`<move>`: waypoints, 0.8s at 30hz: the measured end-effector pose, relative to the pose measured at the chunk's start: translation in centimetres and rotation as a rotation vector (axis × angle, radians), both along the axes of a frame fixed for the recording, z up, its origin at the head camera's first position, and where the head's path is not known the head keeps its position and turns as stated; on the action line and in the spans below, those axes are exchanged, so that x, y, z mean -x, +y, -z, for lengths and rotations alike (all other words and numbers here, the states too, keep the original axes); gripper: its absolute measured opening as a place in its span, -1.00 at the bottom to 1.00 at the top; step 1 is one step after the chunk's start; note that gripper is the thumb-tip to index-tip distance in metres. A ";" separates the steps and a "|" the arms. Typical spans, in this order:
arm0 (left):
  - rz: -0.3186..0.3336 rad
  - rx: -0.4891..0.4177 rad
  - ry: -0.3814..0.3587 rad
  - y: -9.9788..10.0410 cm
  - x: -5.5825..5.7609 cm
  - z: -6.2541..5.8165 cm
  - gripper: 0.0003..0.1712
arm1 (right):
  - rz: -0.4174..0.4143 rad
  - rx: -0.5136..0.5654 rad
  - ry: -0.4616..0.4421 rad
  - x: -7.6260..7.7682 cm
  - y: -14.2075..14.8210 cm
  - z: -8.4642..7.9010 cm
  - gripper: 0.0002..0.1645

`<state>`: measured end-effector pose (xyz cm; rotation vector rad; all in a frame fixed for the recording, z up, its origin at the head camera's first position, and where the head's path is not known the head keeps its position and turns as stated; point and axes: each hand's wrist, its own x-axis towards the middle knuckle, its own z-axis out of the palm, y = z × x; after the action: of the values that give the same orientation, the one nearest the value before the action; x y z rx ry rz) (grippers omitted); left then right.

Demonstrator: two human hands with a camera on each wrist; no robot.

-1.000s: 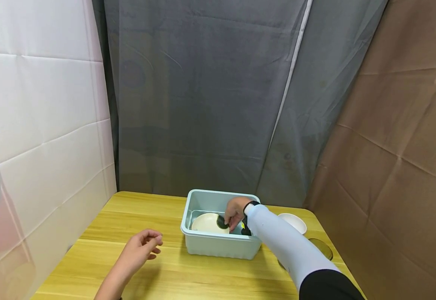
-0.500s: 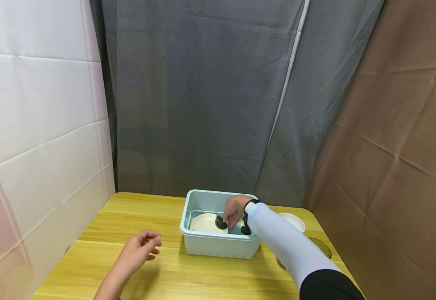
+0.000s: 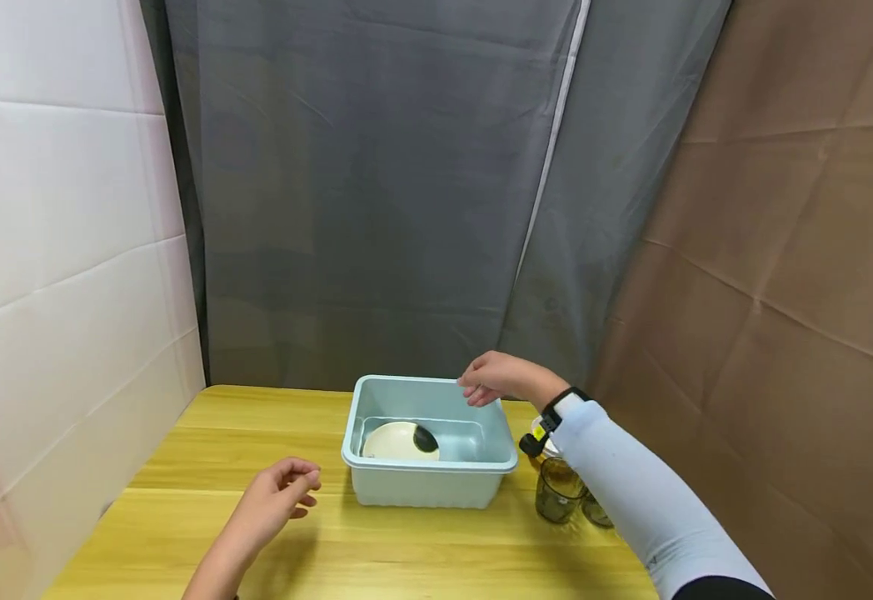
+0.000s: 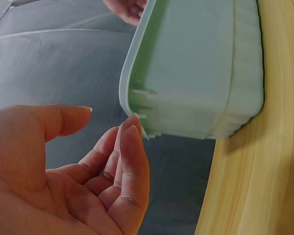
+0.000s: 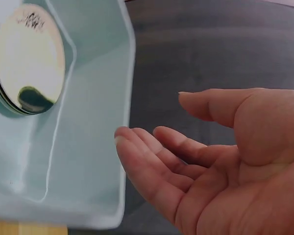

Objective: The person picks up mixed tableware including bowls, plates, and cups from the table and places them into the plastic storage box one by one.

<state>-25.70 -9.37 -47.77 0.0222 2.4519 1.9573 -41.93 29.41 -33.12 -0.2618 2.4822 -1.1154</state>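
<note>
While a round, shiny cream plate (image 3: 394, 442) with a dark green spot is set toward eight o'clock inside the smooth blue tub (image 3: 429, 487), the right hand (image 3: 502, 379) is held near its one o'clock corner, the left hand (image 3: 275, 496) off at eight, fingers softly bent, thumbs apart. At four o'clock, a see-through brown glass (image 3: 555, 498) is seen.

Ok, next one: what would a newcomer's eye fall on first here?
Most likely the pale blue tub in the middle of the wooden table, with a cream plate marked by a dark green patch lying in its left part. Next, the right hand, holding nothing by the tub's far right corner, its arm in a pale sleeve. Right of the tub stands a brownish glass.
</note>
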 end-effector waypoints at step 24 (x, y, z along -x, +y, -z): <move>0.031 0.013 -0.012 0.6 -0.1 0.0 -0.70 | 0.077 0.346 0.120 -15.0 8.3 7.7 -0.60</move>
<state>-25.58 -8.78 -47.73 0.0478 2.4416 1.9227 -26.89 37.73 -40.78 -0.3425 2.4050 -1.6050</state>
